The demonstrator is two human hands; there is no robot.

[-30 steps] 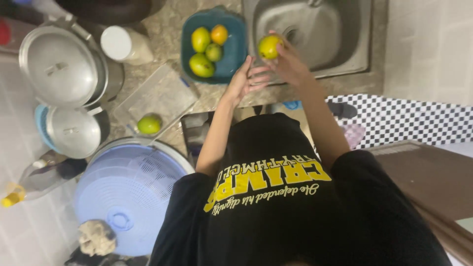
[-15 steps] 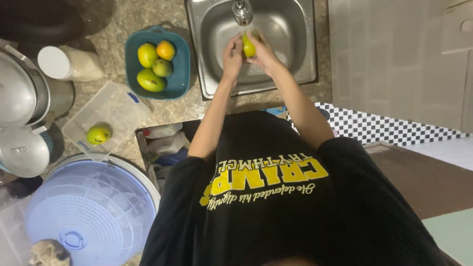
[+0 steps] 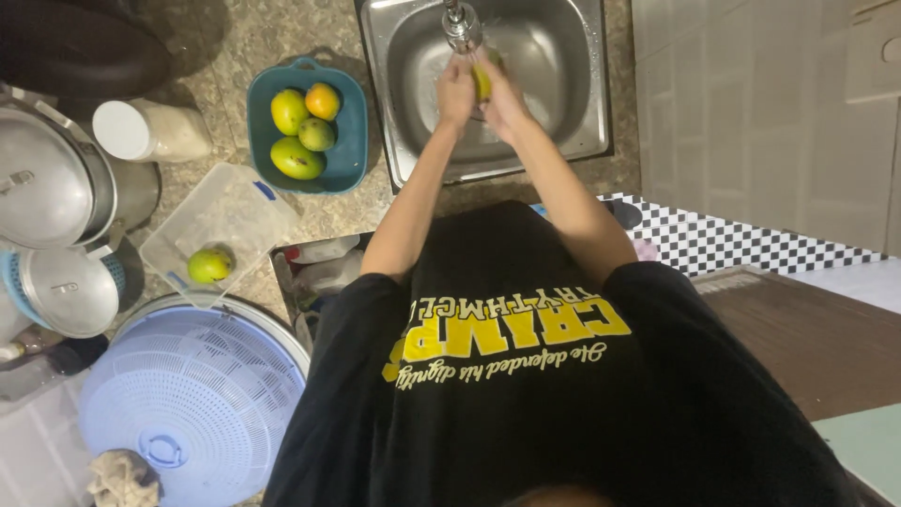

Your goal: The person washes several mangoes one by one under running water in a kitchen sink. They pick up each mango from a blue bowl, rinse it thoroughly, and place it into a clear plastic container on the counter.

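Both my hands hold one yellow-green fruit [image 3: 482, 80] under the running tap [image 3: 461, 25] over the steel sink [image 3: 572, 84]. My left hand [image 3: 454, 91] cups its left side and my right hand [image 3: 504, 94] wraps its right side. Left of the sink, a teal bowl [image 3: 349, 141] holds several yellow, green and orange fruits [image 3: 297, 157]. One more green fruit [image 3: 210, 266] lies in a clear plastic container [image 3: 236, 207] on the speckled counter.
Steel pots with lids [image 3: 49, 192] stand at the far left beside a white-lidded jar [image 3: 150, 131]. A pale blue round basket cover [image 3: 183, 404] sits at lower left. A checkered cloth [image 3: 741, 246] and brown surface [image 3: 807, 329] lie to the right.
My hands carried the fruit from the sink's left rim to under the tap. The view has shifted right, so the pots and bowl sit further left.
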